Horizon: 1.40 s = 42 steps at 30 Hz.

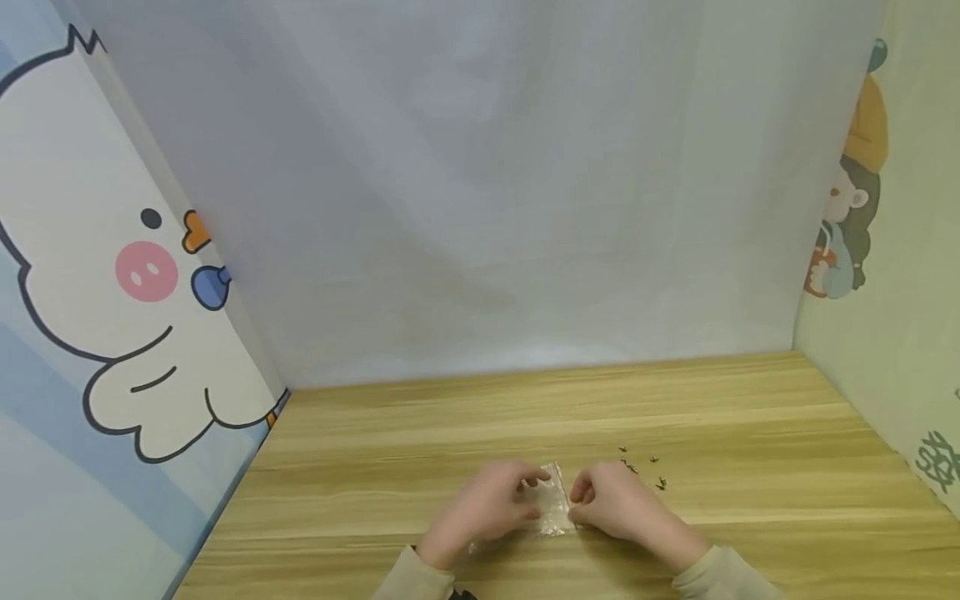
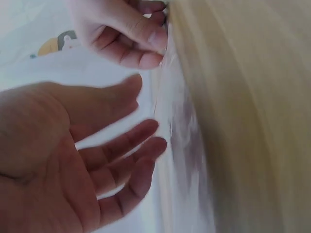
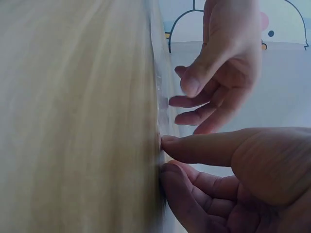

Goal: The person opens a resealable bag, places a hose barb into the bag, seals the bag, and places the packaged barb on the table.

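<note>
1. Bag, small, flat, clear plastic, with a thin reddish line along its right edge. Location: on the light wood-grain tabletop, between the two hands, near the front.
2. Handling, as judged: very light, limp and slick; apt to crinkle, slide or cling to skin, and its film could stretch or tear under a hard pull. Best hold: the right edge by the reddish line, thumb against fingertip, with a flat fingertip steadying the body.
3. Left hand, bare: over the bag's left part, fingers parted and loosely bent, thumb apart from them; grasping nothing. Contact with the film cannot be told.
4. Right hand, bare: at the bag's right edge, thumb and fingertip appearing to pinch the film.
5. Pieces, several, tiny, dark, metallic-looking: scattered on the tabletop beyond and to the right of the right hand; exact form too small to tell. Likely hard and light, best taken singly between fingertips.
6. Backdrop, plain pale-grey sheet: behind the tabletop.
</note>
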Motion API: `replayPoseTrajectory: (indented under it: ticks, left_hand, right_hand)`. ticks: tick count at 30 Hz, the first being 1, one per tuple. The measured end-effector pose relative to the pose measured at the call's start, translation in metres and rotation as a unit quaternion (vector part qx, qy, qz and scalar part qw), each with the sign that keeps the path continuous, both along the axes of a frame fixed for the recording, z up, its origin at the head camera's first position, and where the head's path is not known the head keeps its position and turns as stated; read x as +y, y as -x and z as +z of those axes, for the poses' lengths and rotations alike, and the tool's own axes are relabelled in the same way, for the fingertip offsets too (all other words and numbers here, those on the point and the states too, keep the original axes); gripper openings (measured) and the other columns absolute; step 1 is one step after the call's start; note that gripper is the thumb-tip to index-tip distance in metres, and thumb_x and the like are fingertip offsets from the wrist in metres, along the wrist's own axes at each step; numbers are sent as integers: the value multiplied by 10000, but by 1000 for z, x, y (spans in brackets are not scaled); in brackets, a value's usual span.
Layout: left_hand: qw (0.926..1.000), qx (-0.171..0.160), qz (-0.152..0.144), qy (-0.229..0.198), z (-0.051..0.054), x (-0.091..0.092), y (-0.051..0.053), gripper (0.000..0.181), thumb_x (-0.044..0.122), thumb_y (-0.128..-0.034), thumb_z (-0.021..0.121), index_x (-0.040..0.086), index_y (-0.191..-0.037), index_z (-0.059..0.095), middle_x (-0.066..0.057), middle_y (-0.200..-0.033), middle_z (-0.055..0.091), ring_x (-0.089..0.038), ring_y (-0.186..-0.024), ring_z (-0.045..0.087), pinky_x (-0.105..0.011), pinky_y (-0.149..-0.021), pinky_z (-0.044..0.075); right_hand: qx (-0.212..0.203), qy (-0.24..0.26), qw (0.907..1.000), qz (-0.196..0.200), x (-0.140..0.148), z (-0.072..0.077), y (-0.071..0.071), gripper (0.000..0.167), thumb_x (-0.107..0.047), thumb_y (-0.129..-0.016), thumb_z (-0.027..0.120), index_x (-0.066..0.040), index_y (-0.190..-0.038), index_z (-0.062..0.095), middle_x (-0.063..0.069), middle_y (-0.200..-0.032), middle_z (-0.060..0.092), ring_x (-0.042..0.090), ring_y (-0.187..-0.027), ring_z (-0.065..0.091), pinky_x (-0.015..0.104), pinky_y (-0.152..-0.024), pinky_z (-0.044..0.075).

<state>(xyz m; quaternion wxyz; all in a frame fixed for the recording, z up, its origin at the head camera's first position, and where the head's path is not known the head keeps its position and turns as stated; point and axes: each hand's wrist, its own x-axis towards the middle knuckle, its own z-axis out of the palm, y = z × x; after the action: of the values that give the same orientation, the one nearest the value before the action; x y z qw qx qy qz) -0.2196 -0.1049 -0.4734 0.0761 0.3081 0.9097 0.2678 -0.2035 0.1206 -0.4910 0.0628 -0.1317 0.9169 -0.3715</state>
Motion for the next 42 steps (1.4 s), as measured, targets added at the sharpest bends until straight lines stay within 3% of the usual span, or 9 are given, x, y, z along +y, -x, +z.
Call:
replayPoseTrajectory:
  ticks: [4, 9, 20, 26, 34, 42]
  left_hand:
    - [9986, 249, 452, 58, 0, 12, -2, 313, 78, -892, 829, 40, -1197, 770, 26, -888, 681, -68, -782, 585, -258, -734, 519]
    - [9974, 145, 692, 164, 1, 15, -1, 320, 29, -828, 866, 48, -1131, 764, 0, -883, 643, -88, -790, 542, -288, -749, 509]
    - [9980, -254, 565, 125, -2, 9, 4, 416, -35, -748, 914, 82, -1111, 748, -38, -971, 648, -151, -910, 592, -341, -858, 528]
    - [9979, -315, 559, -13, -4, 7, 5, 438, -85, -708, 902, 72, -1088, 750, -42, -955, 644, -150, -887, 591, -329, -844, 527]
    - [9956, -599, 696, -184, -7, 6, 7, 383, -69, -702, 919, 91, -1005, 749, -37, -971, 654, -154, -896, 601, -341, -847, 532]
    - [9924, -653, 678, -796, -8, 8, 8, 147, -6, -848, 833, 81, -918, 737, 29, -781, 605, -78, -696, 534, -264, -653, 480]
  right_hand:
    - [32, -48, 10000, 11, 0, 2, 0, 210, -109, -793, 916, -97, -864, 719, -27, -770, 637, 141, -711, 589, 341, -672, 523]
    - [-77, 88, 9999, 98, 0, 3, 0, 239, -128, -786, 928, -75, -906, 727, -17, -788, 656, 148, -730, 606, 343, -678, 539]
    - [-577, 891, 9925, 599, 4, 1, -1, 157, -128, -906, 821, -9, -946, 726, 16, -815, 680, 161, -628, 636, 302, -550, 550]
    - [-842, 1163, 9863, 812, 3, 1, -3, 142, -129, -930, 805, -13, -956, 726, 19, -820, 686, 167, -652, 652, 314, -562, 567]
    - [-973, 1379, 9812, 932, -1, 2, -5, 232, -75, -915, 788, 43, -1086, 683, 32, -790, 696, 190, -679, 661, 315, -580, 562]
    - [-985, 1442, 9797, 985, -2, 2, -6, 282, -52, -896, 798, 44, -1125, 664, 23, -792, 701, 180, -675, 658, 290, -568, 542]
